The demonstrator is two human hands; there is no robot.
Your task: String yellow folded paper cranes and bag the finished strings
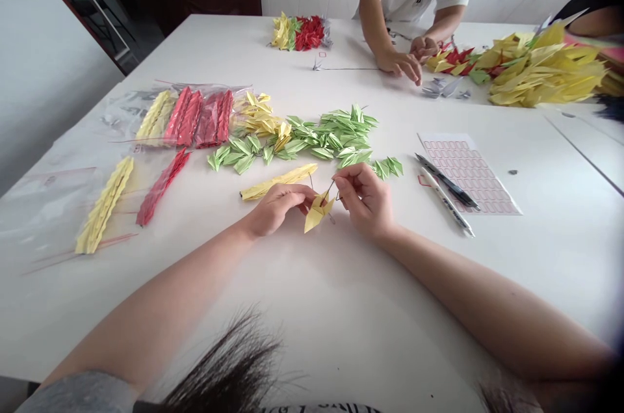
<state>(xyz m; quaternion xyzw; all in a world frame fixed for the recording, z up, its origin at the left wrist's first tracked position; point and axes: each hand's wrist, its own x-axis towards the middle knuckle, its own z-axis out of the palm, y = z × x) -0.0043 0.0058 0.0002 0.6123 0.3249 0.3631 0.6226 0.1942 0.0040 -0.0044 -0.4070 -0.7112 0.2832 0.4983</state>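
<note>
A yellow folded paper crane (318, 213) is pinched by the fingers of my left hand (273, 208), just above the table. My right hand (366, 199) is closed, thumb and forefinger together on a thin dark cord (329, 189) that runs to the crane's middle. Whether the cord passes through the paper I cannot tell. Behind my left hand lies a bundle of nested yellow cranes (279, 181). Beyond both hands spreads a heap of green paper cranes (336, 133), with loose yellow cranes (260, 115) at its left.
Clear plastic bags (121, 115) hold red and yellow bundles at the left. A red bundle (163, 186) and a yellow bundle (104, 206) lie nearer. Pens (447, 182) rest on a label sheet (487, 172). Across the table, a co-worker's hands (400, 65) handle cranes beside a yellow pile (541, 68).
</note>
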